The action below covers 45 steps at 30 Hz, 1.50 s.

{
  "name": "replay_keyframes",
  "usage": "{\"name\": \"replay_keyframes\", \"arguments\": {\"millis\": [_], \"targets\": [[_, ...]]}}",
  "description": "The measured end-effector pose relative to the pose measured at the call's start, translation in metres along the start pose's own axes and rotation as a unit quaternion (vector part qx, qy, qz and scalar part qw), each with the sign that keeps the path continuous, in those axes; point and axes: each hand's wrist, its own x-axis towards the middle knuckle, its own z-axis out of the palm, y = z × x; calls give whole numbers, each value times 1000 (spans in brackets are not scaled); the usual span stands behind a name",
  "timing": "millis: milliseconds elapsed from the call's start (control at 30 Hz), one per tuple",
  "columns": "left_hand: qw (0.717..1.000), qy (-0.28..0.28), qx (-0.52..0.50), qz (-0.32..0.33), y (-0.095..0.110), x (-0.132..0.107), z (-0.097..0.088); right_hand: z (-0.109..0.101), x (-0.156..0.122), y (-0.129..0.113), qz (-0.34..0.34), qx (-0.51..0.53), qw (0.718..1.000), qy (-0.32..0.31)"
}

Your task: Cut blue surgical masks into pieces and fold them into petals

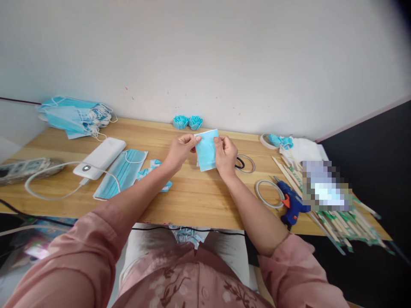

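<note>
A folded piece of light-blue face mask fabric (pixel 206 150) is held up above the middle of the table between both hands. My left hand (pixel 182 149) pinches its left edge near the top, thumb in front. At the right edge, my right hand (pixel 226 153) grips it with the thumb on the front face. Behind it, two blue fabric flowers (pixel 188 122) stand against the wall. A flat pleated face mask (pixel 123 173) lies left of my left forearm, beside small folded blue pieces (pixel 154 169) partly hidden by that arm.
A pile of masks (pixel 75 115) lies at the back left, near a white power bank (pixel 99 158) with a looping cable. On the right are a blue glue gun (pixel 291 201), hoops (pixel 269 193), wrapped sticks (pixel 340 226) and a hair band with blue flowers (pixel 280 141).
</note>
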Motion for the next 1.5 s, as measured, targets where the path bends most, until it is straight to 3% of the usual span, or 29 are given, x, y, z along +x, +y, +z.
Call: {"name": "replay_keyframes", "arguments": {"millis": [267, 500, 733, 967, 1233, 1500], "targets": [[1000, 22, 10, -8, 2, -1, 1, 3, -3, 2, 7, -12, 1000, -7], [1000, 25, 1, -16, 0, 0, -1, -3, 4, 6, 3, 43, 997, -67], [998, -24, 49, 26, -2, -4, 2, -12, 10, -5, -104, -27, 987, -117], [990, -98, 100, -29, -6, -3, 1, -15, 12, -7, -83, -46, 995, -42], [989, -67, 126, -27, -2, 0, -4, -21, 22, 3, -48, 8, 998, 37], [995, -33, 92, -28, -3, 6, -7, -24, 25, 5, -51, 62, 996, 48]]}}
